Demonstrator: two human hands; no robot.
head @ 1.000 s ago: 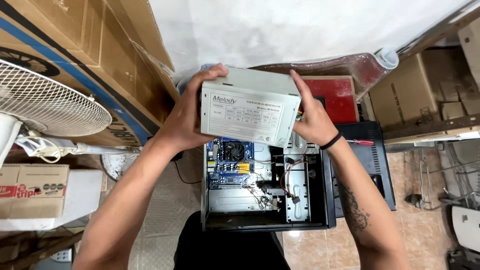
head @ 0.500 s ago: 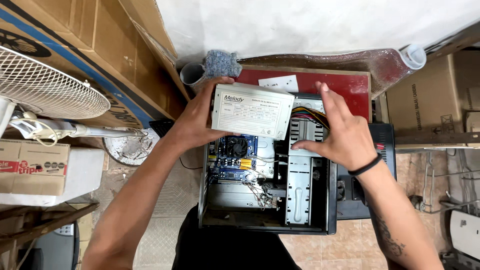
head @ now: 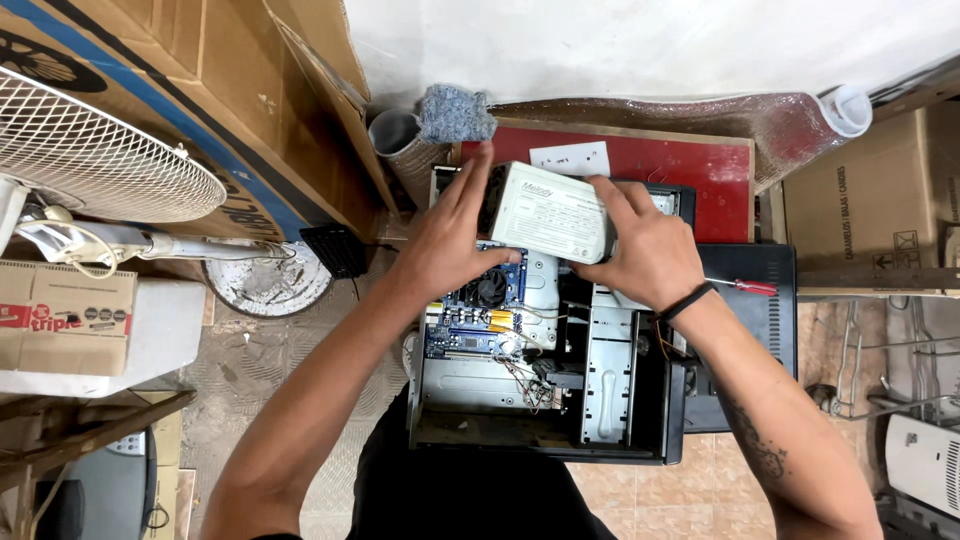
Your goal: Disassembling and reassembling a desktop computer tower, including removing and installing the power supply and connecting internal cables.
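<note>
An open computer case (head: 640,420) lies nearest, its blue motherboard (head: 470,325) exposed. At its far end, the left hand (head: 445,250) and right hand (head: 650,250) clasp a grey power supply unit (head: 550,212) between spread fingers.

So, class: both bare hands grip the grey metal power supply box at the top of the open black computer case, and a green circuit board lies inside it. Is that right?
Not quite. The head view shows the circuit board is blue, not green. Both hands, left hand and right hand, do grip the grey metal power supply box at the top of the open black computer case.
</note>
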